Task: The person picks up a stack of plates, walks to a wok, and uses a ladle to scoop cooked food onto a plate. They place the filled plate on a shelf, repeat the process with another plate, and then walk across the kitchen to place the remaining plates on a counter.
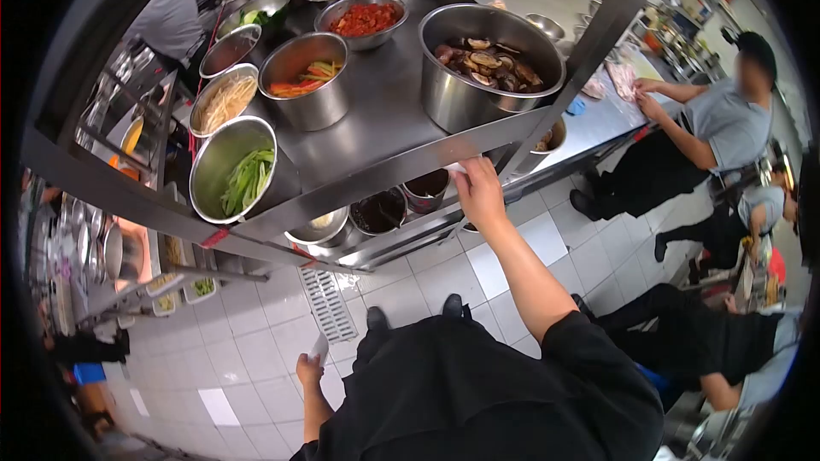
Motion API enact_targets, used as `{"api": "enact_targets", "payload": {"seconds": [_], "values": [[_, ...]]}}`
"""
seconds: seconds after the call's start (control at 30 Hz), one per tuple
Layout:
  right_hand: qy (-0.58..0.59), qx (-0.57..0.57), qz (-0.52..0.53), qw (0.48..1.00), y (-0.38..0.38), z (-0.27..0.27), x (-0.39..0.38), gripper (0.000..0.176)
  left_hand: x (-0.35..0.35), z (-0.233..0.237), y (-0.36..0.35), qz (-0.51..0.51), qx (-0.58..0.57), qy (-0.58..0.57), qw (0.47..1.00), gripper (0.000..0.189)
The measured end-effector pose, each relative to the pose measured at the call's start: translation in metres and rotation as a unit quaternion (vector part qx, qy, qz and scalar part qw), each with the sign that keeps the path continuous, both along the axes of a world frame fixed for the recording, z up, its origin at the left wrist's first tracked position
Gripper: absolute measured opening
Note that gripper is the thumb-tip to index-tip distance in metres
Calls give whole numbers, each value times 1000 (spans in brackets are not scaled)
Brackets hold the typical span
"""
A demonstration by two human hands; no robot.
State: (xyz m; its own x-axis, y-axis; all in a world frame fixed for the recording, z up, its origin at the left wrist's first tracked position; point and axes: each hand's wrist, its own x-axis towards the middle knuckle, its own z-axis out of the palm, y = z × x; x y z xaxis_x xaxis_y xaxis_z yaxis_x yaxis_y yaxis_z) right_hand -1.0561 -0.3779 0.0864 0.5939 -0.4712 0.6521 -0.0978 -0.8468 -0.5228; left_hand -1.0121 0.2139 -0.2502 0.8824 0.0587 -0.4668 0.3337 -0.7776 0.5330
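Observation:
My right hand (481, 195) reaches up to the front edge of the steel shelf (376, 166), fingers closed on a small white piece of cloth or paper (458, 168) pressed against the metal. Down by my side, my left hand (309, 372) is closed around a pale, flat piece (320, 347) that looks like paper or thin cloth. Above my right hand stands a large steel pot (461, 102) of cooked mushrooms (491, 64). Steel pots of sliced peppers (306, 81) and green strips (248, 181) are farther left on the shelf.
Under the shelf sit a container of dark sauce (378, 211) and more pots. A floor drain (327, 303) lies ahead on the tiles. To the right, a person in a grey shirt (726, 124) handles raw meat (622, 78) at a counter. Other people stand behind.

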Motion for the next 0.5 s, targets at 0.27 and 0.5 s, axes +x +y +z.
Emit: {"api": "enact_targets", "payload": {"seconds": [0.27,0.5], "values": [[9,-66,-31,997,-64,-47,74,20,-125,4,-21,53,-39,9,998,31],[-202,526,173,808,-126,-72,142,33,-143,-100,16,87,-5,23,996,39]]}}
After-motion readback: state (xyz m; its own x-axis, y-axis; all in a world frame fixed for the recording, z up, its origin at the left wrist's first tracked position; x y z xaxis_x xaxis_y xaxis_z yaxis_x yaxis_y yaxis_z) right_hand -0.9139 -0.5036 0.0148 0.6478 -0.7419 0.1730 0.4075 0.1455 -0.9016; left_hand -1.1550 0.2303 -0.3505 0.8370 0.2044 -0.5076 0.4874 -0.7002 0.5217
